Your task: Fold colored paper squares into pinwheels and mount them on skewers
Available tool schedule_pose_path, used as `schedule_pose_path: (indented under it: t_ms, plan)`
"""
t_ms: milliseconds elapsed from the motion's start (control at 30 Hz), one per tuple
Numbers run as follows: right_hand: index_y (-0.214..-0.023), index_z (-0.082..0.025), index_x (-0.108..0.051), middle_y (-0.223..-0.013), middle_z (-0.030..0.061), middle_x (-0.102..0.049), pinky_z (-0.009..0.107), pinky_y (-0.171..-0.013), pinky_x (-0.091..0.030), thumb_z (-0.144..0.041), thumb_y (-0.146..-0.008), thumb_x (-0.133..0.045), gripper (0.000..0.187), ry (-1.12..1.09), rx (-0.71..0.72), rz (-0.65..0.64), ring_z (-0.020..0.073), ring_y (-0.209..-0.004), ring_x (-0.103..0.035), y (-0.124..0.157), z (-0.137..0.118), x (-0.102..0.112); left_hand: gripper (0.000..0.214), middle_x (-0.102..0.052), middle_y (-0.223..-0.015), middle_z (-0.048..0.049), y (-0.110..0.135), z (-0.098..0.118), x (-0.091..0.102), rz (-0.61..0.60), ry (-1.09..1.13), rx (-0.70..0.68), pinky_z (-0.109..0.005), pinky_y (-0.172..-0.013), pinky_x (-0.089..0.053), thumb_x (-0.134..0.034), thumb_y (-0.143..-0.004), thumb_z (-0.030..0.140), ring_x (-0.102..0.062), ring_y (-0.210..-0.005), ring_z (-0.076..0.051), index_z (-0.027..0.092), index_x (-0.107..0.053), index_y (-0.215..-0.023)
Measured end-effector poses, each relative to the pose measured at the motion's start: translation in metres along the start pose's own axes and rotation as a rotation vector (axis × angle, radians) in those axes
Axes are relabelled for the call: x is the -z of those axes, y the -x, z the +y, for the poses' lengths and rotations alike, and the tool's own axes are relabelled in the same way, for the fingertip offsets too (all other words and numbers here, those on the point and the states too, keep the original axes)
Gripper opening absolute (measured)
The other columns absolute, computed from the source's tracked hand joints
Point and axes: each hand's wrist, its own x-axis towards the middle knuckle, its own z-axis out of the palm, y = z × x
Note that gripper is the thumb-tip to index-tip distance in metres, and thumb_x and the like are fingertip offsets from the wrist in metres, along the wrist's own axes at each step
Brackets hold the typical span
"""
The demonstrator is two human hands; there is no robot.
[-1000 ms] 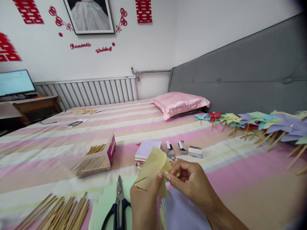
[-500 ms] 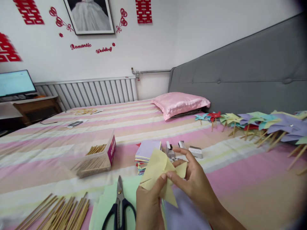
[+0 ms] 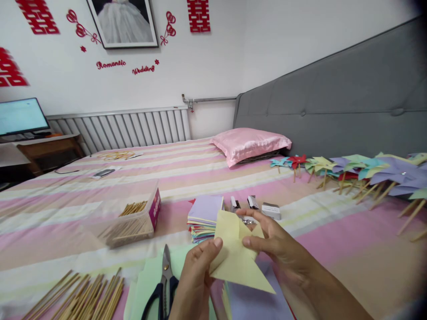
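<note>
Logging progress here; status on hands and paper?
Left hand, right hand: both gripping yellow paper. Paper raised, partly bent. Scissors left of both hands; nothing seen blocking.

We see a white wall bearing a framed picture, red cut-out decorations and red lettering reading "Romantic Wedding". Below stands a pale radiator. A pink pillow lies near the grey buttoned headboard on our striped bed. At left, a lit monitor stands on what looks like a wooden desk.

Light is soft and bright, right corners dark.
</note>
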Motion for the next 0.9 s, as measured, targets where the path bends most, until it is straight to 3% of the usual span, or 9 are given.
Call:
schedule_pose_path:
  t_ms: [167,333,600,900]
  plan:
    - [-0.116,-0.023,-0.044,-0.073,-0.0044,-0.056,0.025,-0.056,-0.043,-0.026,-0.057,-0.074,0.066,0.082,-0.032,-0.084,0.0157,-0.063,-0.059,0.000,0.000,0.004,0.035,-0.073,-0.070,-0.0122,0.000,-0.002,0.003,-0.101,-0.199,0.039,-0.023,-0.051,-0.044,-0.072,-0.064,0.033,-0.065,-0.060,-0.020,0.009,-0.072,-0.089]
    - [-0.119,-0.022,-0.042,-0.070,-0.0056,-0.056,0.021,-0.052,-0.042,-0.021,-0.057,-0.074,0.069,0.091,-0.033,-0.171,0.0126,-0.058,-0.057,0.000,0.001,0.006,0.038,-0.072,-0.067,-0.0120,-0.004,-0.008,0.008,-0.094,-0.346,0.040,-0.025,-0.054,-0.045,-0.075,-0.059,0.035,-0.063,-0.055,-0.018,0.008,-0.073,-0.086]
    - [-0.119,-0.025,-0.045,-0.068,-0.0065,-0.054,0.018,-0.049,-0.039,-0.019,-0.056,-0.073,0.069,0.140,-0.013,-0.166,0.0106,-0.055,-0.054,0.002,0.004,0.005,0.046,-0.072,-0.067,-0.0148,-0.012,-0.014,0.017,-0.135,-0.394,0.074,-0.028,-0.055,-0.047,-0.076,-0.055,0.042,-0.064,-0.058,-0.022,0.007,-0.074,-0.084]
    - [-0.119,-0.026,-0.044,-0.068,-0.0053,-0.057,0.020,-0.049,-0.041,-0.024,-0.055,-0.074,0.071,0.191,0.034,-0.149,0.0129,-0.056,-0.056,0.003,0.001,0.000,0.041,-0.072,-0.066,-0.0141,-0.015,-0.018,0.018,-0.107,-0.409,0.067,-0.028,-0.054,-0.047,-0.076,-0.054,0.037,-0.065,-0.057,-0.023,0.008,-0.074,-0.083]
